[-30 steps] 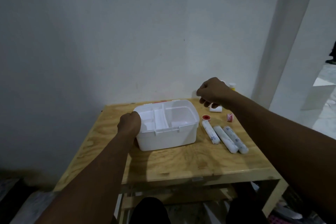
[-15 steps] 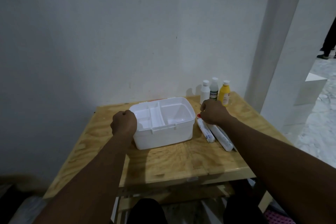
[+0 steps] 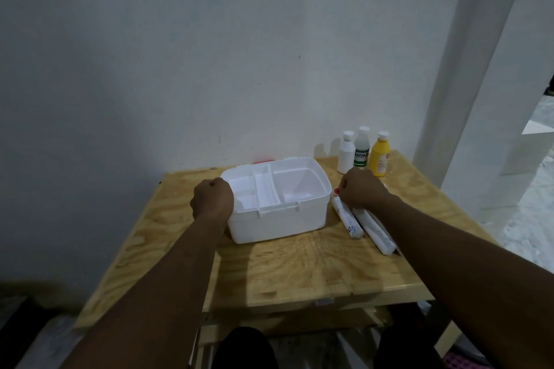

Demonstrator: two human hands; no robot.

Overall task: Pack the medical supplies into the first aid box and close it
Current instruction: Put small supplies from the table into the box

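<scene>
Left hand [image 3: 212, 199], centre-left of frame, knuckles up, fingers curled on the left rim of the open white first aid box [image 3: 278, 219]. Right hand [image 3: 364, 189], fisted palm-down over the top ends of the bandage rolls [image 3: 349, 220] right of the box; can't tell what it holds. Both forearms stretch over the wooden table [image 3: 299, 266].

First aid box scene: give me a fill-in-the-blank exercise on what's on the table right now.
1. The first aid box sits with its lid ____.
2. Behind the right hand stand ____ bottles.
3. The rightmost bottle is ____ in colour.
4. The left hand is at the box's ____ side.
Missing words: open; three; yellow; left.
</scene>
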